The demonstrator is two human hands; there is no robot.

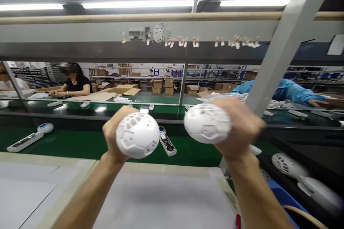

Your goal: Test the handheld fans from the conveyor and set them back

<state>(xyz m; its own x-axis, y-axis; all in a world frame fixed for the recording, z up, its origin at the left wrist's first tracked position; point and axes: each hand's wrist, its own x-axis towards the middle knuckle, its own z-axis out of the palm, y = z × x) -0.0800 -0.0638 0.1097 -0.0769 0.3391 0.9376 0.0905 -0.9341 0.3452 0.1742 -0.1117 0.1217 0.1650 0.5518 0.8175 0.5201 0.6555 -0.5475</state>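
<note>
Both arms reach forward over the white-covered table (166, 200). My left hand (114, 134) is wrapped round a white part whose rounded head (138, 135), with slots and a panel pattern, faces the camera. A similar white head (206, 123) shows at my right hand (238, 127), which is closed round that part and a little blurred. The two heads are apart. Between and behind them, an opened white device (168, 145) with its circuit board showing lies on the green conveyor (193, 154).
Another white device (25, 142) lies on the conveyor at left. White parts (319, 191) and a blue bin (285, 195) are at right, beside a slanted metal post (285, 43). Across the line sit a person in black (77, 87) and a person in blue (290, 91).
</note>
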